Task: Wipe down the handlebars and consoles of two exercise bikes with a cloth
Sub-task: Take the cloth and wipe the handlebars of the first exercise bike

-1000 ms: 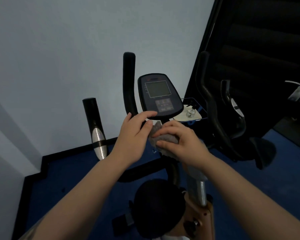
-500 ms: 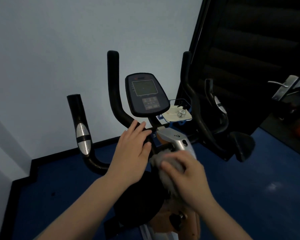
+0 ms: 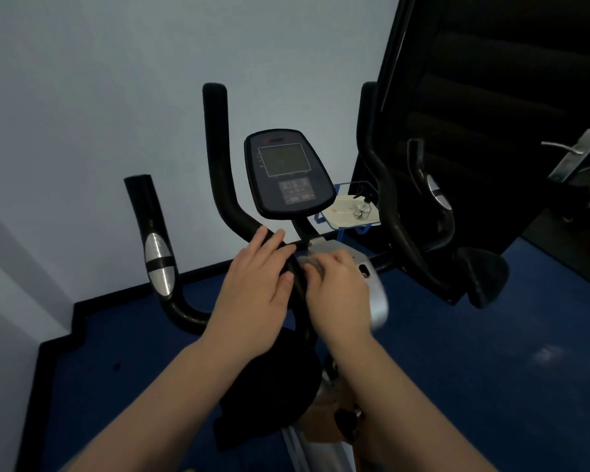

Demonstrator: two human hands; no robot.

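Note:
An exercise bike stands in front of me with a dark console (image 3: pixel 288 173) and black handlebars (image 3: pixel 218 172). My left hand (image 3: pixel 256 291) rests on the black bar just below the console, fingers lying over it. My right hand (image 3: pixel 338 291) holds a grey cloth (image 3: pixel 309 264) and presses it against the silver stem housing (image 3: pixel 372 287) under the console. Most of the cloth is hidden under my fingers. The left outer grip (image 3: pixel 155 253) has a silver pulse pad. The black saddle (image 3: pixel 269 393) sits below my forearms.
A second machine's black handlebar (image 3: pixel 389 212) and dark frame stand close on the right. Behind the console a small blue rack holds a white tray (image 3: pixel 346 211) with a small clear bottle (image 3: pixel 361 209). A pale wall lies ahead; blue floor surrounds the bike.
My right hand with the cloth went down the stem toward the saddle, then came back up to the silver housing. My left hand stayed on the bar.

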